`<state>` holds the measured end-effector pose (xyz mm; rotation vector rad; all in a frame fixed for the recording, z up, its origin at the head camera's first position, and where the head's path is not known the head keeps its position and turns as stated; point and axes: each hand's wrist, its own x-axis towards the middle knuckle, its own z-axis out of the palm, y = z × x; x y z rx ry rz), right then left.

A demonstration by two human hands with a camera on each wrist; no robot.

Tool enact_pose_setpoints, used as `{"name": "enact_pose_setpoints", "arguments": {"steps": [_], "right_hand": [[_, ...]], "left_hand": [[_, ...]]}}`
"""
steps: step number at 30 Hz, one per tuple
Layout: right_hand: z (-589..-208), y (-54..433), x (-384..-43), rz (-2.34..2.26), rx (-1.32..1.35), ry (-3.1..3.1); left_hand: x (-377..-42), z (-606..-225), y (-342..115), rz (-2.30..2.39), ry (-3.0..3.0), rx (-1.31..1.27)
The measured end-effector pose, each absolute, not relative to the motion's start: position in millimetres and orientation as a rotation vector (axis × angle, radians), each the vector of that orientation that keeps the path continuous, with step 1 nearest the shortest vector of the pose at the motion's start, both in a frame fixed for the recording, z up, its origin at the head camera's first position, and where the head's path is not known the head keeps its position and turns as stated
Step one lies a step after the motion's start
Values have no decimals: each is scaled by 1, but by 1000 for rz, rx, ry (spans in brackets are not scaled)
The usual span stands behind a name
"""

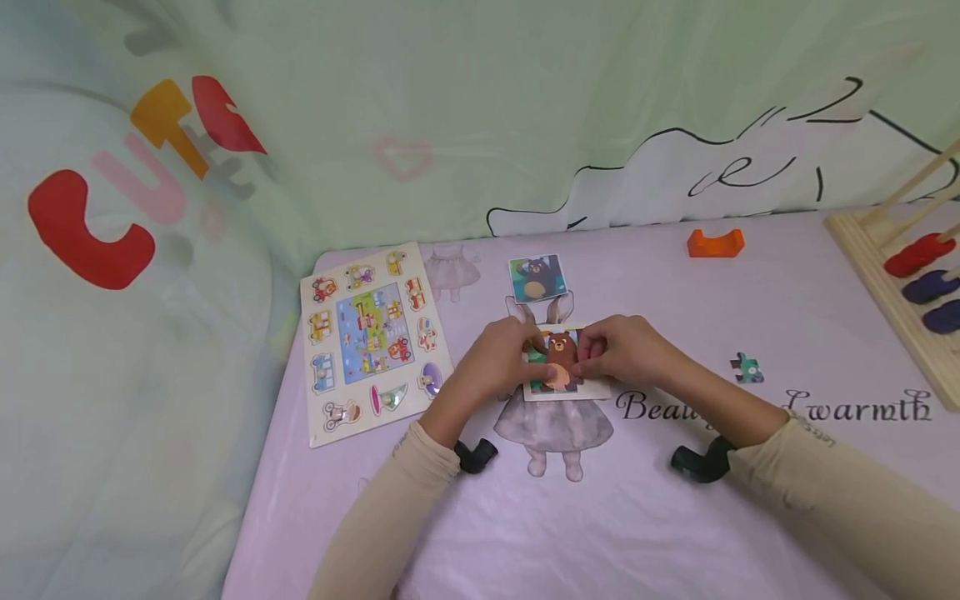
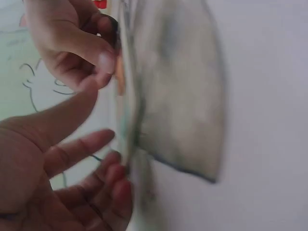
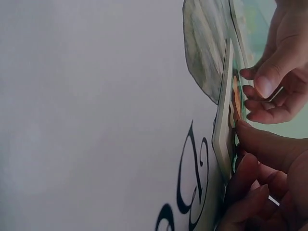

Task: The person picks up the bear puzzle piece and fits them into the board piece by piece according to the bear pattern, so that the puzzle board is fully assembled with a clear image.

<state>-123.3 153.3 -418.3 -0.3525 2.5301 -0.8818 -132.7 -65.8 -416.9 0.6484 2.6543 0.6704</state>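
Note:
A small bear jigsaw puzzle (image 1: 559,379) in a pale tray lies flat on the table between both hands. From its left side, my left hand (image 1: 504,357) touches it, thumb over the bear's belly and the other fingers loosely extended by the tray's edge. At the right side, my right hand (image 1: 628,350) has thumb and fingers bent together, pinching a puzzle piece at the picture's right part; the fingers hide most of that piece. Both side views show the tray (image 3: 222,139) edge-on with fingertips right at its face. A loose green jigsaw piece (image 1: 747,367) lies to the right.
Behind the tray lies a bear picture card (image 1: 538,279). A wooden vehicle peg puzzle board (image 1: 375,342) rests at the left. An orange block (image 1: 715,243) stands at the back, and a wooden bead frame (image 1: 892,308) at the far right. Black wrist mounts (image 1: 702,461) show under the forearms.

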Motion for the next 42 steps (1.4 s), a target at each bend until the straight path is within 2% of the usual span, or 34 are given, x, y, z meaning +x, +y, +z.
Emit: {"name": "enact_pose_setpoints", "arguments": {"steps": [10,42], "right_hand": [[-416,153,-126,-885,-369,2520],[-418,151,-130,-879,-342,2447]], "left_hand": [[-146,-429,-69,791,2510,646],[-147,-426,-60,696,2503,606]]}}
